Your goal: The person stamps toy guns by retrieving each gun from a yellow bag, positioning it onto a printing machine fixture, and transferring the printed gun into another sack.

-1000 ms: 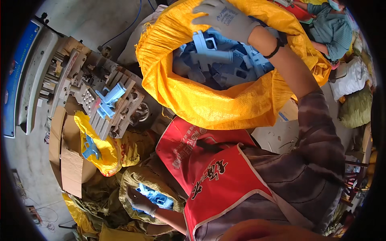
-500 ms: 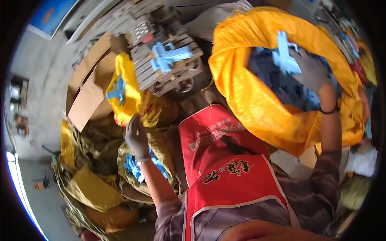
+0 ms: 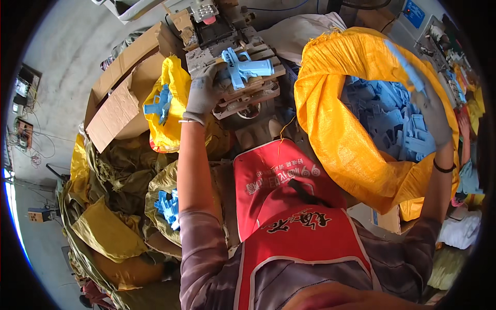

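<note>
A light-blue plastic toy pistol (image 3: pixel 253 68) lies on a slatted metal machine bed (image 3: pixel 268 95), with another blue piece crossing under it. My left hand (image 3: pixel 205 89), in a grey glove, reaches the left edge of these pieces with curled fingers; its fingertips are partly hidden. Over the right side of a large orange woven sack (image 3: pixel 323 124), my gloved right hand (image 3: pixel 433 116) holds up a long blue plastic piece (image 3: pixel 405 64). Motion blurs both hand and piece. Many loose blue plastic pieces (image 3: pixel 380 111) fill the sack below.
Left of the machine, a yellow bag (image 3: pixel 178 77) has a blue toy pistol (image 3: pixel 159 105) on it, beside an opened cardboard box (image 3: pixel 119 111). A smaller olive sack (image 3: pixel 155 199) contains blue pieces. Someone else's arm (image 3: pixel 465 134) shows at the far right.
My left hand has gone from beside the yellow bag up to the machine bed. My right hand has lifted out of the orange sack with a blue piece. The view has shifted.
</note>
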{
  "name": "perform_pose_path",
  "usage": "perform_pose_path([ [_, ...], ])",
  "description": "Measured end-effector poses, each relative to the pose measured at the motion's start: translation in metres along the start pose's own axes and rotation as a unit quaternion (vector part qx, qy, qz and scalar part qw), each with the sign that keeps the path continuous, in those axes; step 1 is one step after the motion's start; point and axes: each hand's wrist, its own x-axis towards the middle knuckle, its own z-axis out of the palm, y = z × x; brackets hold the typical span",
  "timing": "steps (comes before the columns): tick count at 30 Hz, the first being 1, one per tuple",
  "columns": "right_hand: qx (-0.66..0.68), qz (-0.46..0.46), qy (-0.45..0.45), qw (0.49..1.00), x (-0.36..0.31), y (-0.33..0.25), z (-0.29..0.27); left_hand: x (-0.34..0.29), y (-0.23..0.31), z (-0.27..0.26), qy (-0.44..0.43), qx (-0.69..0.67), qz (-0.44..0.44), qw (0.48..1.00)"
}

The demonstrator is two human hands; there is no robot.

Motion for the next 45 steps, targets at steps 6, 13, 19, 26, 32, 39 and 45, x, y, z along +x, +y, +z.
perform_pose_path([
  [6,0.003,-0.191,-0.016,0.981,0.083,-0.037,0.091,-0.036,0.016,-0.013,0.166,-0.044,-0.106,0.979],
  [13,-0.024,-0.273,-0.108,0.956,0.167,-0.062,0.233,-0.173,0.004,-0.037,0.280,0.011,-0.288,0.916],
  [19,-0.050,-0.300,-0.145,0.941,0.179,-0.063,0.279,-0.276,0.048,-0.072,0.274,0.100,-0.443,0.848],
  [26,-0.243,-0.300,-0.152,0.910,0.177,-0.062,0.244,-0.324,0.033,-0.063,0.240,0.162,-0.502,0.815],
  [32,-0.249,-0.279,-0.130,0.918,0.122,-0.062,0.091,-0.421,0.009,-0.085,0.206,0.178,-0.491,0.828],
  [39,-0.332,0.288,-0.138,0.888,0.005,0.000,-0.046,-0.368,-0.009,-0.056,0.255,0.104,-0.435,0.857],
  [45,-0.586,0.185,-0.134,0.777,-0.045,0.063,-0.031,-0.285,0.014,-0.026,0.119,0.195,-0.289,0.930],
])
